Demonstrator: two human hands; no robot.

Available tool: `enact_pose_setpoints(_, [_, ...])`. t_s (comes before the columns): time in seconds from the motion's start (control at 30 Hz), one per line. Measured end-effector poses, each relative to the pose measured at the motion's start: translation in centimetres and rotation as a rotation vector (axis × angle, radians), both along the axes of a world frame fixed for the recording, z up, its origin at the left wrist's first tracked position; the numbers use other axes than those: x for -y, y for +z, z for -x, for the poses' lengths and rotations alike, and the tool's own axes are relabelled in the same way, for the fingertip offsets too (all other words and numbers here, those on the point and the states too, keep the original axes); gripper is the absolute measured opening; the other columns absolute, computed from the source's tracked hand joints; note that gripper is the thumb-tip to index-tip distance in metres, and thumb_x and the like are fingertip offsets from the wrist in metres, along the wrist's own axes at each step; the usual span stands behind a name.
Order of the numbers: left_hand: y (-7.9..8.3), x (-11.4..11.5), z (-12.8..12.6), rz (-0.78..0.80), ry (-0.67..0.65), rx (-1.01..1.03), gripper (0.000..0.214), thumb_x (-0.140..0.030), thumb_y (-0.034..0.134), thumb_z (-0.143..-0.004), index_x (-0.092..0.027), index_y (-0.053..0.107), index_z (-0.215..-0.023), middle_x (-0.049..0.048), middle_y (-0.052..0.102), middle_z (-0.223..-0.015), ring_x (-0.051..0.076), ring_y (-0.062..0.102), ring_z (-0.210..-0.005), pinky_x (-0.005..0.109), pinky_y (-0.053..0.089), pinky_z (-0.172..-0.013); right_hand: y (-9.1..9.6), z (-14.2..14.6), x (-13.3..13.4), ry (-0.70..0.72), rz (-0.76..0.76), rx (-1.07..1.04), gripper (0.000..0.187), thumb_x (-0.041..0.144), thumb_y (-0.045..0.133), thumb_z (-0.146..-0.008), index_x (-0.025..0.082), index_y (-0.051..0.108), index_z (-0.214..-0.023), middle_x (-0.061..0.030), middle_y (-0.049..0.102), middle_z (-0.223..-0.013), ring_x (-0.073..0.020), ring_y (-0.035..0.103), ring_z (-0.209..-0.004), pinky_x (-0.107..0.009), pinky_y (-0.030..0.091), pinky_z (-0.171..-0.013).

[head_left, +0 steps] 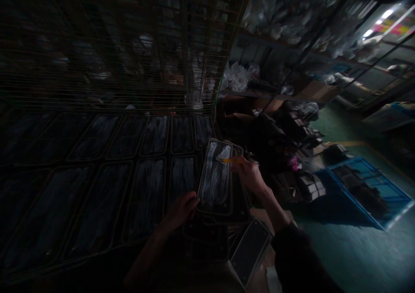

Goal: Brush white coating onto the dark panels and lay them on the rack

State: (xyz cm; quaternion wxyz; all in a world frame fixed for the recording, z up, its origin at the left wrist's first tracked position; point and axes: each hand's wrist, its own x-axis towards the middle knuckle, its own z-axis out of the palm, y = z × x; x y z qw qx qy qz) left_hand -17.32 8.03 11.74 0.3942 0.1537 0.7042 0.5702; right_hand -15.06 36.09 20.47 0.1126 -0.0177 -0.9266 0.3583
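Observation:
My right hand (249,175) is closed around the yellow handle of a brush (226,160). The brush's tip touches the upper part of a dark rectangular panel (214,182) with rounded corners and a pale rim. Whitish, glossy streaks run lengthwise over that panel. At its lower left edge, my left hand (184,207) grips the panel, thumb at the rim; the other fingers are partly hidden in shadow. Beneath it lie more dark panels (238,204) in a stack. Another bare panel (251,249) leans at a slant near my body.
To the left, rows of similar streaked panels (145,193) lie beside a wire rack (129,68). A blue crate (356,193) stands on the green floor (350,258) at right. Shelves behind hold plastic bags (240,76) and cartons (316,89). The light is dim.

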Motion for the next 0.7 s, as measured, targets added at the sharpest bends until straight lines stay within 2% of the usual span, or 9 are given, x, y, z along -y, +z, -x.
enact_pose_setpoints(0.1, [-0.3, 0.0, 0.0, 0.012, 0.008, -0.005, 0.035, -0.053, 0.047, -0.086, -0.021, 0.044, -0.071, -0.0070, 0.045, -0.047, 0.010, 0.043, -0.043, 0.021, 0.029, -0.045, -0.2, 1.6, -1.2, -0.040, 0.064, -0.044, 0.032, 0.038, 0.040, -0.099, 0.021, 0.058, -0.119, -0.0055, 0.071, -0.091, -0.0186, 0.071, -0.079, -0.027, 0.055, -0.070])
enact_pose_setpoints(0.2, [-0.8, 0.1, -0.1, 0.020, 0.021, -0.002, 0.036, -0.055, 0.047, -0.086, -0.021, 0.048, -0.075, -0.0065, 0.046, -0.048, 0.010, 0.042, -0.044, 0.021, 0.029, -0.045, -1.1, 3.2, -2.3, -0.048, -0.042, -0.044, 0.031, 0.036, 0.042, -0.098, 0.021, 0.059, -0.119, -0.0056, 0.072, -0.095, -0.0198, 0.071, -0.083, -0.028, 0.055, -0.072])
enact_pose_setpoints(0.27, [-1.0, 0.1, -0.1, 0.024, 0.024, -0.008, 0.036, -0.056, 0.048, -0.085, -0.021, 0.049, -0.076, -0.0066, 0.047, -0.048, 0.010, 0.042, -0.044, 0.021, 0.029, -0.045, -1.6, 3.2, -2.5, -0.020, -0.091, -0.027, 0.030, 0.034, 0.044, -0.097, 0.021, 0.059, -0.120, -0.0057, 0.072, -0.094, -0.0202, 0.070, -0.085, -0.028, 0.054, -0.072])
enact_pose_setpoints(0.4, [-0.8, 0.1, -0.1, 0.013, 0.038, -0.037, 0.035, -0.054, 0.049, -0.085, -0.021, 0.046, -0.073, -0.0071, 0.046, -0.050, 0.009, 0.044, -0.044, 0.020, 0.030, -0.046, -1.1, -0.7, -1.0, 0.107, -0.008, 0.048, 0.029, 0.029, 0.041, -0.099, 0.020, 0.059, -0.120, -0.0045, 0.070, -0.087, -0.0171, 0.069, -0.081, -0.026, 0.053, -0.073])
enact_pose_setpoints(0.57, [-0.1, -0.2, -0.3, 0.063, 0.016, -0.002, 0.031, -0.049, 0.048, -0.086, -0.022, 0.044, -0.072, -0.0082, 0.044, -0.042, 0.009, 0.040, -0.038, 0.020, 0.029, -0.044, 1.7, -7.7, 1.2, 0.234, 0.147, 0.201, 0.027, 0.031, 0.043, -0.100, 0.020, 0.060, -0.117, -0.0035, 0.069, -0.085, -0.0138, 0.069, -0.077, -0.023, 0.053, -0.069])
enact_pose_setpoints(0.7, [0.3, -0.2, -0.5, 0.060, 0.026, 0.039, 0.031, -0.050, 0.048, -0.086, -0.022, 0.044, -0.072, -0.0080, 0.045, -0.042, 0.009, 0.039, -0.037, 0.020, 0.027, -0.042, 3.4, -10.9, 1.1, 0.277, 0.286, 0.345, 0.028, 0.033, 0.044, -0.100, 0.019, 0.062, -0.114, -0.0044, 0.069, -0.084, -0.0139, 0.068, -0.075, -0.023, 0.055, -0.067])
